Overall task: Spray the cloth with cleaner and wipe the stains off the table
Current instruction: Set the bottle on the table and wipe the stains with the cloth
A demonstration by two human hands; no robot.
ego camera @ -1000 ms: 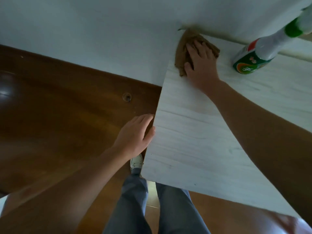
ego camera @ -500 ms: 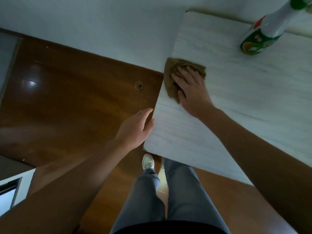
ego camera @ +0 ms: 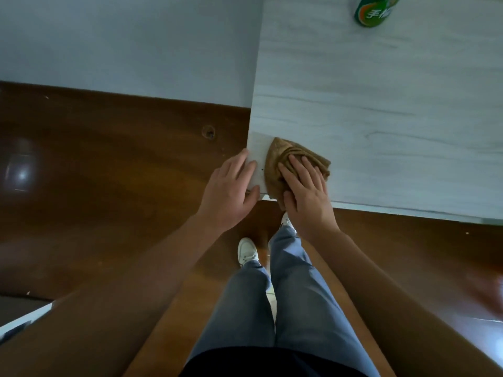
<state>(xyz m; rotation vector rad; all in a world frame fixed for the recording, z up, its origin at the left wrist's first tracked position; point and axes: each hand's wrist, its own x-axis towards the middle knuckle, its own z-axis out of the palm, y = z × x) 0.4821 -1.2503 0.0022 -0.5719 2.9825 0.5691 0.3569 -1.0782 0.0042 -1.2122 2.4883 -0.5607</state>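
Near left corner of the table: a crumpled tan-brown cloth [ego camera: 275,164] lies on the pale, wood-grain table [ego camera: 381,104], its lower fold reaching the near edge.
Right hand: the right hand [ego camera: 307,197] lies flat on the cloth, fingers stretched out and pressing down, thumb alongside the fold at the near edge. It is spread, not clenched.
Left hand: the left hand [ego camera: 231,194] rests on the very corner, fingers relaxed across the left edge, grasping nothing. It sits just beside the cloth, apart from it.
Cloth's lie: its long axis runs near-to-far, roughly parallel to the left edge, with a pointed tip at the far end.
Relation that matters: the cloth is already under the right palm, so that hand is the one placed to sweep. Nearly all the open tabletop lies to the right and towards the far edge, and only a narrow bare strip separates cloth from left edge.
Speck: a tiny dark speck [ego camera: 262,168] shows on that strip; whether it is a stain I cannot tell.
Spray bottle: a green-and-white spray bottle [ego camera: 373,12], only its base in view, stands towards the far edge, well apart, untouched.
Count: one cloth, one bottle, one table, two hands.
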